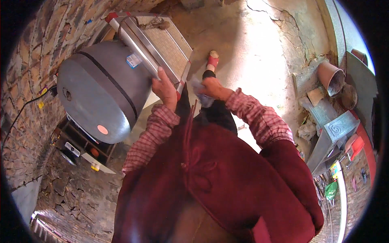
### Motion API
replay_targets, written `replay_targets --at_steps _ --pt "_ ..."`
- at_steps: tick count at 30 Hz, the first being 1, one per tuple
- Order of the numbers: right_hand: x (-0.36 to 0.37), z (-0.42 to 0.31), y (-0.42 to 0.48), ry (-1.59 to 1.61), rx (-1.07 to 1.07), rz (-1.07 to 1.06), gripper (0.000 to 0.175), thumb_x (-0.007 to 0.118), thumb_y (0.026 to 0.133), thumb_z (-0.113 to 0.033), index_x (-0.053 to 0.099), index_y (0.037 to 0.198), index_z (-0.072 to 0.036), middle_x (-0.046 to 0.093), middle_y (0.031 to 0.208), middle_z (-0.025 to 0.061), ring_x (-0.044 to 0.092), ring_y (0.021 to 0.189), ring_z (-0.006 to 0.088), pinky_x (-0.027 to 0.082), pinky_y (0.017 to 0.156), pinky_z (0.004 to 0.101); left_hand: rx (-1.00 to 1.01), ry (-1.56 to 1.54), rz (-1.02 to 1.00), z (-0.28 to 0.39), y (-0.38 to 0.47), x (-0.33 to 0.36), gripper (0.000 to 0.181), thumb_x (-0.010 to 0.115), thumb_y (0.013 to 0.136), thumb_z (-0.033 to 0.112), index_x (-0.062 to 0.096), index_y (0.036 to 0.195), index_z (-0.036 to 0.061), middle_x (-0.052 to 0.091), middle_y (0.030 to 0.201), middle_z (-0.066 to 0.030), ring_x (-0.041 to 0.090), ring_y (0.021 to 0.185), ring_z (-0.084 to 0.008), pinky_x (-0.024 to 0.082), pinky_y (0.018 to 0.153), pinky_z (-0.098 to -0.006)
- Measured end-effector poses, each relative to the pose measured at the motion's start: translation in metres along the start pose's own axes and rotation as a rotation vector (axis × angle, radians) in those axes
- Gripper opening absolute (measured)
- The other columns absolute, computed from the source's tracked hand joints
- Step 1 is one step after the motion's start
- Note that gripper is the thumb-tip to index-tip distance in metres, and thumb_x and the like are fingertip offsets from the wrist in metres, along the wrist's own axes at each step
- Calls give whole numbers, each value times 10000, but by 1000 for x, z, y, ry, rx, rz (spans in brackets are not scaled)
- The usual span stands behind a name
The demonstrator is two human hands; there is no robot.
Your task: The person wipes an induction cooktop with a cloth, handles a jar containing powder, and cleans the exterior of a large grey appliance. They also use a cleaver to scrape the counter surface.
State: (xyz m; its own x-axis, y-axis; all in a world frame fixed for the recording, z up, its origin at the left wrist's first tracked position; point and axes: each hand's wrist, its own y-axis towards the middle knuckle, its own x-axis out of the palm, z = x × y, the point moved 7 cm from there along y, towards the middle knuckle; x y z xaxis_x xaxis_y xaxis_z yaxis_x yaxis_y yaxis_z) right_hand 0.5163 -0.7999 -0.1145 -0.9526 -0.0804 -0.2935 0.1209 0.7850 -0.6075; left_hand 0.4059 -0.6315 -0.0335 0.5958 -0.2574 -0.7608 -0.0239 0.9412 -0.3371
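Note:
My left hand (pixel 165 91) grips the near corner of a metal-edged case or frame (pixel 170 39), its thumb lying along the silvery rail. Red pieces cover the corners, and pale textured panels fill the top. A cord and a small brownish fitting (pixel 164 25) rest on it. Close against its left side is a large grey rounded tank (pixel 97 88), with a black band around it and a blue-and-white label. In front of my body, my right hand (pixel 214 88) holds a crumpled pale cloth or plastic piece (pixel 203 92), blurred and partly hidden by the fingers.
A brick wall (pixel 33 60) runs along the left, with a black cable on it. Wooden shelving (pixel 91 148) is below the tank. At right are a clay-coloured pot (pixel 329 77), a metal box (pixel 342 124) and a red dustpan-like piece (pixel 354 147). The concrete floor (pixel 261 54) is cracked.

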Motion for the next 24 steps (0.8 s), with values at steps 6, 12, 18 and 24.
replay_targets --at_steps 6,12,18,24 --pt "-12 7 -13 191 145 235 361 657 757 -389 642 821 -35 616 744 211 608 712 371 470 635 445 -19 -118 -23 21 -12 -7 556 530 880 439 602 928 -110 652 866 -209 618 775 -293 471 722 -392" --pt "-4 -65 30 129 -151 445 267 635 758 -310 586 862 -69 611 813 184 594 758 385 473 647 469 25 -240 -17 14 -5 -1 514 533 891 406 600 959 -99 640 878 -179 604 776 -247 474 705 -365" --pt "44 50 41 54 269 102 227 611 761 -266 641 800 -44 628 765 187 615 747 371 485 634 448 16 -56 -8 17 -6 -5 518 526 889 419 599 931 -92 615 751 -144 575 683 -238 457 658 -355" --pt "-5 22 11 283 214 436 329 649 747 -376 651 807 -52 620 719 207 616 678 358 483 600 444 21 -86 15 18 -6 -5 533 528 882 430 582 837 -99 605 714 -161 571 670 -254 454 659 -373"
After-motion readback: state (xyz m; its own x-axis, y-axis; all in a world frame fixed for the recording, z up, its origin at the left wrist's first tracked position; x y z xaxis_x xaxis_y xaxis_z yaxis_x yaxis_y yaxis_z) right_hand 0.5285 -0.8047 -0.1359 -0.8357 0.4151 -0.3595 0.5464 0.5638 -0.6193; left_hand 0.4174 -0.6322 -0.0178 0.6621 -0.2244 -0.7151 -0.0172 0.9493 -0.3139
